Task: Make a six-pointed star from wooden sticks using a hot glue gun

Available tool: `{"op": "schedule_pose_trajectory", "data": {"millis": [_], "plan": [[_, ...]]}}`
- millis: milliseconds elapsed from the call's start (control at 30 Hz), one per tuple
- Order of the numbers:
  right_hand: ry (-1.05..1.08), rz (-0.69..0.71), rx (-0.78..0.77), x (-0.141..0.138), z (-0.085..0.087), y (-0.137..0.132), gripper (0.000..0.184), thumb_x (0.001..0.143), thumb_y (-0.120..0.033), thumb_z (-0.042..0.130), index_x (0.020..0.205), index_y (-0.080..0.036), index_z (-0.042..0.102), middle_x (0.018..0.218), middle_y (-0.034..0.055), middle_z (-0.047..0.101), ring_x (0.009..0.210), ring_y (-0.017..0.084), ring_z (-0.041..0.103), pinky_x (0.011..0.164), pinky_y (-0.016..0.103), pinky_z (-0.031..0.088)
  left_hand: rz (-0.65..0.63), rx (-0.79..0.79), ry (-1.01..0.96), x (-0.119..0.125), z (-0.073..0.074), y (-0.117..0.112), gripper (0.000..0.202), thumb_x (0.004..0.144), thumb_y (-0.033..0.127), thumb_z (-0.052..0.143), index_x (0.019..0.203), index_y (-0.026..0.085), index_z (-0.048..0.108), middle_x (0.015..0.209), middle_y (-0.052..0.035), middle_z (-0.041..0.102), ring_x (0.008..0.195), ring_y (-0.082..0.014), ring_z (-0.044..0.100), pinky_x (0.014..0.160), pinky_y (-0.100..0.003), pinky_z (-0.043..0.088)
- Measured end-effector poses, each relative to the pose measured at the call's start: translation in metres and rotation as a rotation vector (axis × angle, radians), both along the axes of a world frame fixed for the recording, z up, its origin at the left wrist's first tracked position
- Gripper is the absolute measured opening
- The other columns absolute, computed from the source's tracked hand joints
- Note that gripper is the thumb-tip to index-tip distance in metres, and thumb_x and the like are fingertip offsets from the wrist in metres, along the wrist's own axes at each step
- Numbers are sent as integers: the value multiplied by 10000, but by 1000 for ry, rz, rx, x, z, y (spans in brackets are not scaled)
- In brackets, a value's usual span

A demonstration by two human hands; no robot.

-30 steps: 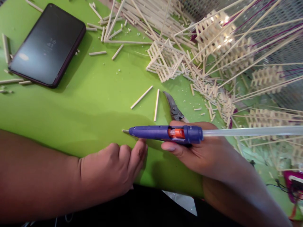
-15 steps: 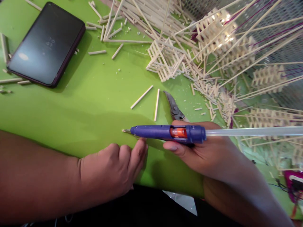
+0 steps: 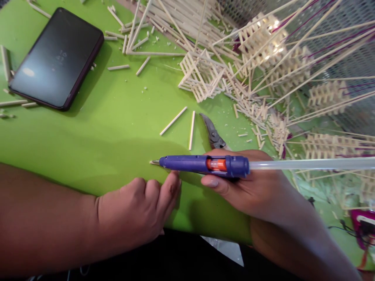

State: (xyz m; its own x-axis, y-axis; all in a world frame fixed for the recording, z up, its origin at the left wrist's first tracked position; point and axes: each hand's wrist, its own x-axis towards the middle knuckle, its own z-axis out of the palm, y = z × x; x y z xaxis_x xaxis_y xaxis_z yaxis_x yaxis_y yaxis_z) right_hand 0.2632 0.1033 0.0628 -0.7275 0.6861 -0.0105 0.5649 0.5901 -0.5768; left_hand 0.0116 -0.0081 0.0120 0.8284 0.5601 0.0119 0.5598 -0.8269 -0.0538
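Observation:
My right hand [image 3: 254,191] is wrapped round a blue hot glue gun [image 3: 183,163], its metal nozzle pointing left. A clear glue stick [image 3: 307,164] runs out of the gun's back end. Below the barrel my left hand [image 3: 137,208] is closed, with the fingers curled down and the index finger close under the gun. What its fingertips hold, if anything, is hidden. A small pale tip shows at the nozzle. Two short wooden sticks, one slanted [image 3: 173,121] and one nearly upright [image 3: 191,130], lie beyond the gun. Pruning shears [image 3: 215,134] lie partly behind my right hand.
A dark phone [image 3: 57,58] lies at the upper left of the green table [image 3: 117,128]. Stick lattices [image 3: 202,74] and a pile of cut stick pieces [image 3: 258,107] spread across the upper right. Long sticks [image 3: 187,19] lie at the back. A magenta object [image 3: 361,226] with wires sits at lower right.
The whole view has shifted slightly, so things appear a little further left. Both hands and the glue gun keep nearly the same pose.

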Motion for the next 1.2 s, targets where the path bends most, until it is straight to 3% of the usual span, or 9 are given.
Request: {"op": "schedule_pose_trajectory", "data": {"millis": [167,433,800,1200], "plan": [[27,12,12,-2,-1,0,314,1090,-425,758,847,-250,666,679,-54,695,518,129,608,528,267,470,-15,6,-4,-1,0,1,712,1177,609,472,1630,81,627,1643,-274,653,818,-206,662,580,-375,430],[-15,14,118,0,-3,-1,417,1122,-521,699,801,-261,646,634,-50,652,503,147,591,519,304,462,-2,-3,-15,0,-1,0,726,1121,649,586,1613,120,654,1646,-288,645,805,-218,635,577,-387,411],[-32,31,96,-3,-2,-1,427,1143,-526,656,805,-264,647,682,-39,687,546,161,622,556,316,475,-21,19,-38,-3,-2,2,694,1163,601,513,1601,82,657,1617,-293,667,798,-210,662,579,-378,443],[-52,22,17,-4,1,-1,419,1150,-507,653,812,-259,655,733,-37,722,475,131,517,514,320,416,-31,30,-40,-4,-1,3,648,1170,560,502,1570,83,678,1591,-283,691,807,-211,674,587,-371,472]]}}
